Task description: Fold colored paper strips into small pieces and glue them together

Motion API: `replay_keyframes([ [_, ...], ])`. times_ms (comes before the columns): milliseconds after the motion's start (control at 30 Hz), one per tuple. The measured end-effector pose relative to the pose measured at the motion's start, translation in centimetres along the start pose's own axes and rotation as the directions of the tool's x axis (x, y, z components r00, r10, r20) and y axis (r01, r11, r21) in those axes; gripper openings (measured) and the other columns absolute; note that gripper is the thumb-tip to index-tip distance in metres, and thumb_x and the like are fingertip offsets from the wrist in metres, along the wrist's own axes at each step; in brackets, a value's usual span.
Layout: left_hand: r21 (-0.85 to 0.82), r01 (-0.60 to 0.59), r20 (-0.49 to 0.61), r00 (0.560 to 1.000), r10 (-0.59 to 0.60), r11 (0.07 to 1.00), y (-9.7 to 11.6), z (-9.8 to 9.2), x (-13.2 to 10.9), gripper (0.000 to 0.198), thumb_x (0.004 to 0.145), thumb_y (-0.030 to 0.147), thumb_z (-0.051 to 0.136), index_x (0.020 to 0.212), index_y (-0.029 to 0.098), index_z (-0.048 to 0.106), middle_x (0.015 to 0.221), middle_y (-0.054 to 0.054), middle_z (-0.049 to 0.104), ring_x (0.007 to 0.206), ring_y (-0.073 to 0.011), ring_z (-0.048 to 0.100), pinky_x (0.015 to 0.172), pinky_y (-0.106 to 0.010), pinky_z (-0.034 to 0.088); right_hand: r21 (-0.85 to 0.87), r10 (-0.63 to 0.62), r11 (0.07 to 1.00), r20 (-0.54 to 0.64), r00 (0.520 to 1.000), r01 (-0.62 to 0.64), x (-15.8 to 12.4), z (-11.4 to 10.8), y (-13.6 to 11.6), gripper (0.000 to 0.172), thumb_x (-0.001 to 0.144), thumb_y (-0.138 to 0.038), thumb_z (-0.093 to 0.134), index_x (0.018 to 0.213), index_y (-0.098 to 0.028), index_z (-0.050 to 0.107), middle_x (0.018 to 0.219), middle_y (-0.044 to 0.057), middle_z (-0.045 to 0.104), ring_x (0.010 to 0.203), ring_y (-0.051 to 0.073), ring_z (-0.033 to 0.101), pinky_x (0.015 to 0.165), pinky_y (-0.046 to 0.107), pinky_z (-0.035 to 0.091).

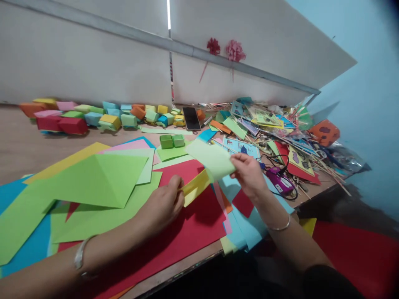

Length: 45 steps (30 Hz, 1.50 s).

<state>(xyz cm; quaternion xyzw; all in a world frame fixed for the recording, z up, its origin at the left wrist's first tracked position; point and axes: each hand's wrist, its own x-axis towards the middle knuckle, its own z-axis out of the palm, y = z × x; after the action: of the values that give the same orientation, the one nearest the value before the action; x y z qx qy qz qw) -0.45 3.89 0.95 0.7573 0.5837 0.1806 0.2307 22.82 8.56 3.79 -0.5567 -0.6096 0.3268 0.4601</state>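
My left hand (pixel 171 199) is closed on one end of a folded strip of yellow paper (pixel 196 189). Pinched between the fingers of my right hand (pixel 249 172) is a pale green sheet of paper (pixel 213 160), whose lower edge overlaps the far end of the yellow strip. Whether the two papers are joined I cannot tell. Both are held above a large red sheet (pixel 193 224). Beyond them, two small green paper boxes (pixel 172 141) stand on a green piece of paper (pixel 171 153).
Green sheets (pixel 99 178) lie to the left. Small coloured paper boxes (pixel 109 122) line the back, beside a phone (pixel 191 119). Sticks and paper cards (pixel 268 116) are heaped at the back right, near a purple device (pixel 280 182) with a cable. The table edge (pixel 187 270) runs close in front.
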Motion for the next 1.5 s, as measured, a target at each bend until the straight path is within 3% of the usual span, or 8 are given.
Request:
replay_keyframes([
  [33,-0.044,0.020,-0.020,1.000,-0.021,0.999,0.0,0.1,0.0,0.017,0.085,0.023,0.037,0.096,0.019,0.049,0.058,0.000,0.054,0.053,-0.0206,0.054,0.055,-0.031,0.037,0.097,0.055,0.994,0.023,0.998,-0.057,-1.3,0.6,0.0,0.027,0.077,-0.045,0.060,0.078,-0.018,0.057,0.064,-0.001,0.061,0.048,0.011,0.056,0.045,0.023,0.047],
  [100,-0.207,0.067,-0.024,0.997,-0.074,0.976,0.1,0.2,0.0,0.025,0.083,0.026,0.043,0.106,0.017,0.048,0.055,0.002,0.055,0.051,-0.0209,0.057,0.053,-0.031,0.040,0.451,0.303,0.819,0.184,0.935,-0.354,-3.4,1.8,-0.1,0.028,0.065,-0.036,0.075,0.078,-0.018,0.057,0.059,-0.003,0.060,0.046,0.010,0.056,0.048,0.023,0.050],
  [200,-0.580,0.165,0.087,0.986,-0.141,0.798,0.4,0.3,-0.1,0.046,0.082,0.034,0.053,0.124,0.016,0.043,0.058,0.002,0.062,0.047,-0.0207,0.061,0.048,-0.031,0.047,0.608,0.372,0.657,0.252,0.893,-0.445,-5.2,3.1,-0.4,0.039,0.055,-0.024,0.082,0.087,-0.019,0.060,0.066,-0.002,0.067,0.054,0.013,0.063,0.050,0.023,0.053],
  [300,-0.750,0.217,0.118,0.973,-0.197,0.624,0.7,0.2,-0.2,0.059,0.075,0.041,0.065,0.124,0.015,0.046,0.064,0.000,0.066,0.046,-0.0208,0.063,0.042,-0.030,0.049,0.627,0.334,0.643,0.287,0.898,-0.440,-6.0,3.6,-0.7,0.035,0.060,-0.024,0.080,0.091,-0.020,0.065,0.076,0.001,0.072,0.066,0.016,0.068,0.051,0.021,0.054],
  [533,-0.805,0.135,0.063,0.988,-0.144,0.578,1.0,-0.4,-0.4,0.040,0.062,0.044,0.080,0.084,0.015,0.065,0.065,-0.003,0.068,0.058,-0.0177,0.063,0.054,-0.026,0.051,0.573,0.414,0.574,0.414,0.811,-0.585,-6.6,4.6,-0.4,0.034,0.052,-0.027,0.084,0.081,-0.016,0.069,0.067,0.001,0.071,0.052,0.012,0.062,0.046,0.021,0.055],
  [933,-0.902,0.276,0.247,0.961,-0.127,0.331,0.9,0.1,-1.0,0.051,0.059,0.052,0.084,0.091,0.015,0.069,0.081,-0.007,0.073,0.064,-0.0205,0.068,0.065,-0.036,0.058,0.510,0.397,0.682,0.343,0.851,-0.524,-6.2,3.5,0.2,0.041,0.055,-0.029,0.083,0.092,-0.015,0.070,0.066,-0.001,0.070,0.053,0.013,0.063,0.050,0.024,0.054],
  [1333,-0.843,0.276,0.250,0.961,-0.118,0.462,0.3,1.7,-0.5,0.037,0.065,0.046,0.077,0.061,0.015,0.058,0.048,0.003,0.051,0.042,-0.0082,0.040,0.042,-0.020,0.029,0.413,0.425,0.735,0.338,0.840,-0.538,-7.2,3.8,1.0,0.046,0.056,-0.035,0.085,0.093,-0.015,0.065,0.082,0.004,0.073,0.057,0.014,0.063,0.046,0.023,0.050],
  [1500,-0.778,0.285,0.268,0.957,-0.114,0.560,0.6,1.3,-0.7,0.034,0.066,0.045,0.075,0.062,0.015,0.060,0.048,0.000,0.056,0.043,-0.0110,0.047,0.044,-0.022,0.034,0.482,0.338,0.772,0.239,0.910,-0.413,-6.4,3.3,0.7,0.048,0.057,-0.046,0.086,0.089,-0.016,0.069,0.073,0.002,0.070,0.059,0.013,0.061,0.051,0.021,0.048],
])
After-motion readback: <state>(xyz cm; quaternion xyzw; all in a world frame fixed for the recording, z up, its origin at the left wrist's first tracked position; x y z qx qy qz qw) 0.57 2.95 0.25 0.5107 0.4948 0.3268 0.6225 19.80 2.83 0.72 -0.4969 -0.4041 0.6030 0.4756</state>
